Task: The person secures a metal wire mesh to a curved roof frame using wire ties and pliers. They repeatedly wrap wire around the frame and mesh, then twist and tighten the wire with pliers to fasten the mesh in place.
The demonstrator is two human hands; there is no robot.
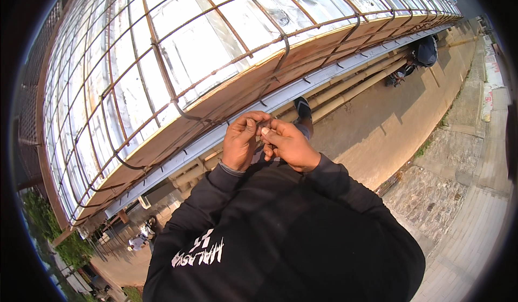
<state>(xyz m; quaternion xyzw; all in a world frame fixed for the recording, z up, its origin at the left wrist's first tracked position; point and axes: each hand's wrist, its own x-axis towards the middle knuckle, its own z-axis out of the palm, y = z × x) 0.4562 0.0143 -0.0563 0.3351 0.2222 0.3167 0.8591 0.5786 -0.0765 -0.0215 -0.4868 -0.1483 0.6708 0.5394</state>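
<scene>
Head view: the left hand [240,146] and right hand [292,146] meet at the fingertips, each narrowed into a pinch; whether they hold anything slender, I cannot tell. They are close before the body, perhaps so both thumbs can work one small spot. Just beyond them, bent bar ends [286,45] curl over the edge of a rust-brown steel grid [155,44], probably hooked there to follow the form's side. Under the grid lie glossy, streaked white sheets [189,59]; below their rim is a flat brown board [237,86]. Right of the hands, smooth, round tan poles [350,94] run parallel, above dusty ground [367,134].
</scene>
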